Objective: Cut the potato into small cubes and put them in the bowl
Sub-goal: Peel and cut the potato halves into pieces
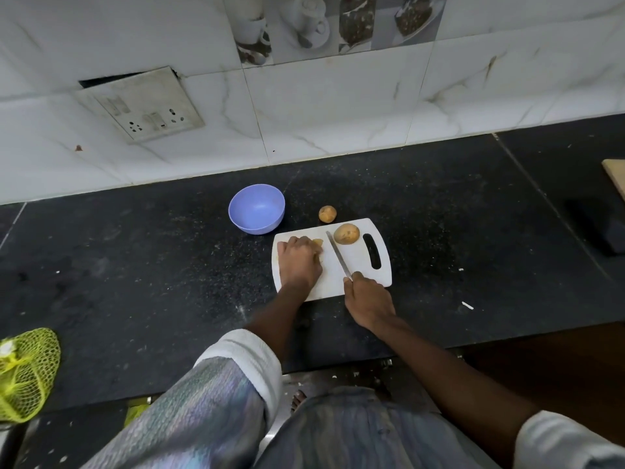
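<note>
A white cutting board lies on the black counter. My left hand covers potato pieces on the board's left part, fingers curled over them. My right hand grips the handle of a knife, whose blade lies on the board just right of the pieces. A whole potato sits at the board's far edge, right of the blade. A smaller potato rests on the counter behind the board. The blue bowl stands empty to the far left of the board.
The black counter meets a tiled wall with a socket plate at the back. A yellow net bag sits at the near left edge. A wooden board corner and a dark object lie at the far right.
</note>
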